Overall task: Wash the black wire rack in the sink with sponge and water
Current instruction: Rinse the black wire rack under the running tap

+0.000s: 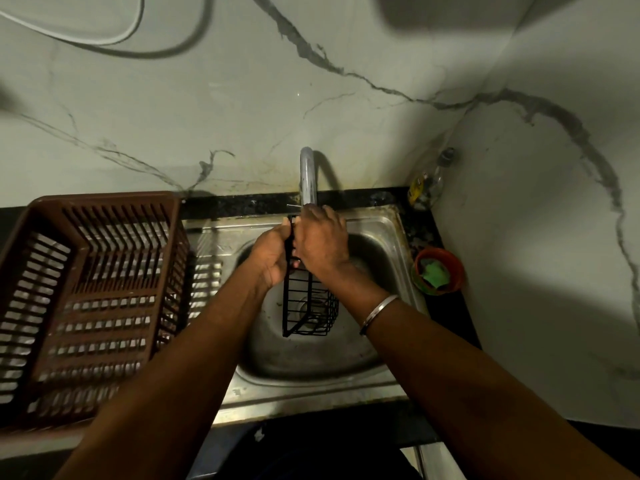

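The black wire rack [310,306] hangs tilted over the steel sink [381,223], its basket end low over the bowl. My left hand [273,254] grips the rack's upper part from the left. My right hand [320,242] lies over the same upper part from the right, directly under the tap spout [307,174]; its fingers are curled over the wire, and whether it holds anything else is hidden. A green sponge [434,273] sits in an orange bowl [453,268] right of the sink. Running water is not clearly visible.
A brown plastic dish basket [86,306] stands on the drainboard left of the sink. A bottle [429,185] stands in the back right corner by the marble wall. A metal bangle is on my right wrist [379,313].
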Demonstrator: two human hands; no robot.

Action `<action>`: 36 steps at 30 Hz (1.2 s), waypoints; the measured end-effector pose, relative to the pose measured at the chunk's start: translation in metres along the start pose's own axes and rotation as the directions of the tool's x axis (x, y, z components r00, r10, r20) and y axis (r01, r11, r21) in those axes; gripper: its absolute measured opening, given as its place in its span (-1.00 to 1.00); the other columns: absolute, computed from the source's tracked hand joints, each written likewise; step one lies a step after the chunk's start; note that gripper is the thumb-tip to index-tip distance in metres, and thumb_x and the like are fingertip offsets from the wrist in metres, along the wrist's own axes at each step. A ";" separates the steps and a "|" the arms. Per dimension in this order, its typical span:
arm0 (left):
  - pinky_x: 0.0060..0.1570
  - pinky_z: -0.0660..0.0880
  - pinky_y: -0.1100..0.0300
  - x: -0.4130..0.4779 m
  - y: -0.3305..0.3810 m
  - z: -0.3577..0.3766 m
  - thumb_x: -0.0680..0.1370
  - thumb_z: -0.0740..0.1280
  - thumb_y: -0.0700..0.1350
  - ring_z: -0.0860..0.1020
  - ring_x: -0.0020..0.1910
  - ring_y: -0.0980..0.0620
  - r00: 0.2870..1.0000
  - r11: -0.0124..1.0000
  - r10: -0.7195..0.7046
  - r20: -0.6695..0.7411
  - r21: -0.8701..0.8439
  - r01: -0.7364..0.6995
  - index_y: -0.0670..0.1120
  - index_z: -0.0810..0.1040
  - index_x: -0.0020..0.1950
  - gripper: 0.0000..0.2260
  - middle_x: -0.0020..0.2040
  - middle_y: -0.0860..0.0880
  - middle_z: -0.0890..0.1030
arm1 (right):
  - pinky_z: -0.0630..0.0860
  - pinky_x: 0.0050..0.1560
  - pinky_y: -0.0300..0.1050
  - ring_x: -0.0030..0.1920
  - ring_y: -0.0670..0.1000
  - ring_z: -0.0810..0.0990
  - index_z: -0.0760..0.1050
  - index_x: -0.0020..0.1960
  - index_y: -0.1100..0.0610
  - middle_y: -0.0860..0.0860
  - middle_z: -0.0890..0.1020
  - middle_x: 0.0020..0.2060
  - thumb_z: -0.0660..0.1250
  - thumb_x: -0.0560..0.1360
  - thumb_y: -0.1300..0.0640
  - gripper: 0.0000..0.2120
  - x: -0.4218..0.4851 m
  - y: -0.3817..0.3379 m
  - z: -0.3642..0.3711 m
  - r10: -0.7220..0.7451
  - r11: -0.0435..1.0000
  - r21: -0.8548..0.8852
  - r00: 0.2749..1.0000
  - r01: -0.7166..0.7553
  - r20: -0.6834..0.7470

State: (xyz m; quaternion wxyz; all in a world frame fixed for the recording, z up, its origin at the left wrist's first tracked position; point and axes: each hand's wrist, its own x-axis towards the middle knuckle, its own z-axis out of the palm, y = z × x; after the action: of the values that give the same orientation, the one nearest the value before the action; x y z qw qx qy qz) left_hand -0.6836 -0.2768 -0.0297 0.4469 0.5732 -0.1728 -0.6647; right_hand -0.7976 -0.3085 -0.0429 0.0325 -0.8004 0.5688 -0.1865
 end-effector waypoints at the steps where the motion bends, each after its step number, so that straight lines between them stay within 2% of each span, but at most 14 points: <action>1: -0.27 0.55 0.12 0.001 0.000 -0.002 0.77 0.16 0.04 0.62 -0.25 -0.03 1.000 1.000 -0.006 -0.020 -0.028 0.005 -0.11 0.64 0.11 -0.67 -0.11 -0.16 0.69 | 0.48 0.24 0.11 0.31 0.14 0.55 0.56 0.35 0.17 0.09 0.64 0.28 0.08 0.66 -0.03 -0.55 -0.003 -0.001 0.001 -0.045 0.999 0.015 0.999 0.045 -0.011; 3: -0.25 0.49 0.12 0.001 -0.002 -0.003 0.78 0.14 0.06 0.57 -0.27 -0.01 0.999 0.999 -0.025 -0.037 -0.037 0.024 -0.09 0.64 0.03 -0.64 -0.18 -0.10 0.66 | 0.50 0.23 0.09 0.30 0.12 0.57 0.57 0.36 0.15 0.08 0.65 0.27 0.10 0.68 -0.03 -0.57 -0.005 0.002 0.006 -0.072 0.996 0.045 0.997 0.074 -0.039; 6: -0.31 0.33 0.14 0.003 -0.005 -0.005 0.79 0.08 0.11 0.41 -0.38 0.05 0.998 1.000 -0.008 -0.057 -0.010 0.007 -0.05 0.55 -0.11 -0.57 -0.34 -0.01 0.55 | 0.54 0.25 0.18 0.29 0.17 0.57 0.57 0.35 0.17 0.14 0.64 0.28 0.08 0.68 -0.02 -0.56 -0.003 0.006 0.011 0.149 0.973 0.193 0.984 -0.129 -0.094; 9: -0.31 0.37 0.17 0.002 -0.008 -0.007 0.80 0.11 0.04 0.39 -0.41 0.09 0.994 0.997 0.038 -0.098 -0.060 -0.044 -0.09 0.56 -0.08 -0.62 -0.37 0.01 0.52 | 0.42 0.44 0.18 0.49 0.14 0.41 0.42 0.53 0.13 0.11 0.48 0.49 0.01 0.71 -0.06 -0.49 -0.020 0.007 0.020 -0.029 0.989 0.142 0.999 0.032 -0.024; 10: -0.32 0.35 0.17 0.000 -0.010 -0.006 0.80 0.11 0.05 0.36 -0.42 0.10 0.994 0.997 0.049 -0.099 -0.053 -0.054 -0.09 0.55 -0.11 -0.60 -0.40 0.02 0.50 | 0.40 0.47 0.18 0.54 0.13 0.36 0.37 0.57 0.12 0.10 0.42 0.53 -0.01 0.72 -0.07 -0.48 -0.025 0.007 0.022 -0.037 0.984 0.172 0.999 0.040 -0.024; 13: -0.28 0.35 0.15 0.000 -0.016 -0.006 0.79 0.14 0.05 0.35 -0.43 0.08 0.992 0.995 0.055 -0.116 -0.074 -0.063 -0.07 0.51 -0.20 -0.58 -0.44 0.02 0.46 | 0.32 0.56 0.22 0.65 0.17 0.17 0.14 0.68 0.11 0.13 0.21 0.65 -0.06 0.74 -0.13 -0.42 -0.029 0.000 0.025 0.128 0.940 0.322 0.992 -0.118 -0.012; 14: -0.27 0.37 0.14 -0.001 -0.017 -0.007 0.78 0.15 0.05 0.35 -0.44 0.08 0.992 0.993 0.042 -0.116 -0.107 -0.054 -0.06 0.51 -0.21 -0.59 -0.44 0.02 0.45 | 0.30 0.58 0.22 0.67 0.18 0.12 0.06 0.70 0.09 0.13 0.13 0.68 -0.06 0.74 -0.15 -0.40 -0.032 -0.003 0.027 0.136 0.931 0.343 0.991 -0.128 0.001; 16: -0.27 0.30 0.11 -0.003 -0.017 -0.011 0.78 0.12 0.09 0.30 -0.46 0.07 0.996 0.988 0.028 -0.086 -0.149 -0.041 -0.04 0.49 -0.21 -0.58 -0.47 0.03 0.39 | 0.32 0.57 0.21 0.67 0.18 0.13 -0.01 0.71 0.03 0.12 0.08 0.69 0.01 0.73 -0.20 -0.36 -0.036 -0.002 0.027 0.169 0.904 0.397 0.986 -0.159 0.009; 19: -0.28 0.25 0.10 -0.005 -0.018 -0.020 0.77 0.10 0.14 0.26 -0.48 0.07 0.998 0.979 0.037 -0.056 -0.200 -0.047 -0.03 0.48 -0.18 -0.57 -0.50 0.04 0.33 | 0.40 0.51 0.24 0.62 0.16 0.27 0.03 0.71 -0.04 0.11 0.23 0.65 0.12 0.67 -0.32 -0.28 -0.034 0.005 0.030 0.271 0.801 0.534 0.959 -0.270 0.079; 23: -0.26 0.28 0.10 -0.006 -0.024 -0.026 0.75 0.11 0.21 0.29 -0.46 0.07 0.999 0.960 0.031 -0.019 -0.279 -0.035 -0.04 0.57 -0.22 -0.50 -0.43 0.02 0.36 | 0.46 0.44 0.25 0.57 0.11 0.33 0.18 0.64 -0.14 0.07 0.31 0.59 0.17 0.61 -0.35 -0.34 -0.029 0.000 0.030 0.227 0.793 0.562 0.970 -0.236 0.087; 25: -0.24 0.31 0.08 -0.007 -0.023 -0.026 0.71 0.11 0.30 0.38 -0.39 0.05 1.000 0.956 0.015 0.022 -0.295 -0.008 -0.04 0.63 -0.22 -0.44 -0.30 -0.03 0.46 | 0.47 0.43 0.26 0.56 0.12 0.34 0.22 0.61 -0.12 0.07 0.31 0.59 0.17 0.63 -0.32 -0.39 -0.029 0.002 0.026 0.210 0.804 0.553 0.975 -0.217 0.078; 28: -0.10 0.48 0.03 -0.009 -0.018 -0.024 0.62 0.18 0.44 0.63 -0.19 -0.07 0.994 0.981 -0.037 0.104 -0.187 0.056 -0.07 0.72 0.01 -0.38 -0.09 -0.13 0.68 | 0.43 0.45 0.27 0.55 0.12 0.34 0.27 0.58 -0.09 0.06 0.32 0.58 0.16 0.65 -0.26 -0.45 -0.031 0.006 0.020 0.117 0.851 0.501 0.988 -0.154 0.105; 32: 0.02 0.59 -0.07 -0.013 -0.005 -0.019 0.71 0.23 0.17 0.69 -0.13 -0.11 0.994 0.986 -0.096 0.057 -0.135 0.103 -0.06 0.70 0.13 -0.63 -0.06 -0.14 0.72 | 0.51 0.29 0.24 0.35 0.11 0.45 0.42 0.41 0.02 0.07 0.46 0.36 0.14 0.63 -0.15 -0.57 -0.031 0.003 0.011 0.038 0.889 0.454 0.998 -0.056 0.050; 36: -0.03 0.55 -0.04 -0.006 0.010 -0.019 0.64 0.18 -0.04 0.57 -0.22 -0.08 0.984 0.983 -0.155 -0.090 -0.110 0.144 -0.07 0.62 -0.06 -0.75 -0.21 -0.09 0.64 | 0.46 0.31 0.23 0.41 0.20 0.38 0.48 0.36 0.04 0.14 0.34 0.50 0.30 0.60 -0.02 -0.64 -0.041 -0.003 0.013 -0.005 0.945 0.326 0.998 -0.016 0.061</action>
State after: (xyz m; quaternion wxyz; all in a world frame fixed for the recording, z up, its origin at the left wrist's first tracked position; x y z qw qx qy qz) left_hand -0.6629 -0.2723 -0.0240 0.4327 0.5927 -0.0726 -0.6755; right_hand -0.8022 -0.2718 -0.0649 0.1823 -0.7877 0.5311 -0.2535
